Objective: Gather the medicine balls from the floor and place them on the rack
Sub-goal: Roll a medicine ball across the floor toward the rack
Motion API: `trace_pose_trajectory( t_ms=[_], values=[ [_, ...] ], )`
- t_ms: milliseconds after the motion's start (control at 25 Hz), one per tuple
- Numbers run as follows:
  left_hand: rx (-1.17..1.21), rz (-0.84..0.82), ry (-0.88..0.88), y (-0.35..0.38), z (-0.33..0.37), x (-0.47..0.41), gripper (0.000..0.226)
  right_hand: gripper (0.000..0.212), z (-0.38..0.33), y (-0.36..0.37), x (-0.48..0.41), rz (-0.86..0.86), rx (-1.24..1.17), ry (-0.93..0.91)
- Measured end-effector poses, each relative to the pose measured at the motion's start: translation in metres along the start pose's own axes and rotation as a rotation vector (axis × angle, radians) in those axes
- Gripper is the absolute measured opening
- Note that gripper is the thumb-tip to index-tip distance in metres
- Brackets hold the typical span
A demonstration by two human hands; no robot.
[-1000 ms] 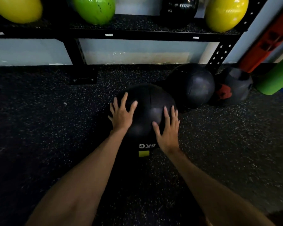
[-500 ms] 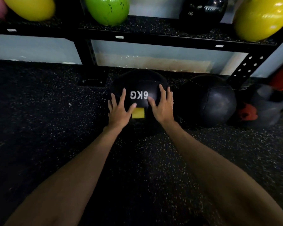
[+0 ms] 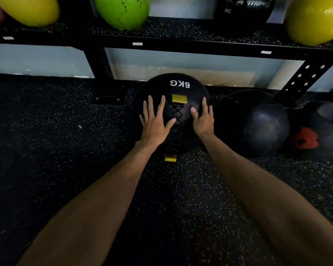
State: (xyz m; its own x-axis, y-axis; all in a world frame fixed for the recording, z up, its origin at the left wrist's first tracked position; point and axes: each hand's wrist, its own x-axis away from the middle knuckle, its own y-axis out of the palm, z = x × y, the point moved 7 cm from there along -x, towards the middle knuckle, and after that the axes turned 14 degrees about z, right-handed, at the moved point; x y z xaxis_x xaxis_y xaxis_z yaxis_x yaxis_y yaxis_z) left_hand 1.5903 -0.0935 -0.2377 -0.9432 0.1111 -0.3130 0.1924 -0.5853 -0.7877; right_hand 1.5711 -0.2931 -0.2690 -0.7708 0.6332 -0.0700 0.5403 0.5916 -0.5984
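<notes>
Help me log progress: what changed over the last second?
The 6KG ball rolled away toward the rack, its label turning from the near side to the far top. Left hand and right hand stayed flat on it; the neighbouring black ball stayed put.

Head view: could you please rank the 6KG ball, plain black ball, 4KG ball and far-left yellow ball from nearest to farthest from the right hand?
1. 6KG ball: under the right hand, touching.
2. plain black ball: on the floor, just right.
3. 4KG ball: on the shelf above.
4. far-left yellow ball: shelf's left end.
</notes>
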Motion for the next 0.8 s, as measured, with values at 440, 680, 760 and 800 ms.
trace_pose_trajectory(
  t_ms=[440, 680, 760, 800],
  values=[
    [-0.127, -0.291, -0.194, -0.177, 0.083, 0.044, 0.036, 0.024, -0.119, -0.140, 0.128, -0.199, 0.285, -0.047],
    [-0.191, -0.660, -0.033, -0.355, 0.250, 0.101, 0.030, 0.022, -0.218, -0.352, 0.247, -0.356, 0.370, 0.117],
    [-0.200, -0.759, 0.095, -0.402, 0.305, 0.135, 0.031, 0.024, -0.243, -0.427, 0.300, -0.314, 0.380, 0.189],
    [-0.202, -0.805, 0.172, -0.422, 0.330, 0.155, 0.032, 0.026, -0.253, -0.462, 0.330, -0.278, 0.385, 0.227]
  ],
)
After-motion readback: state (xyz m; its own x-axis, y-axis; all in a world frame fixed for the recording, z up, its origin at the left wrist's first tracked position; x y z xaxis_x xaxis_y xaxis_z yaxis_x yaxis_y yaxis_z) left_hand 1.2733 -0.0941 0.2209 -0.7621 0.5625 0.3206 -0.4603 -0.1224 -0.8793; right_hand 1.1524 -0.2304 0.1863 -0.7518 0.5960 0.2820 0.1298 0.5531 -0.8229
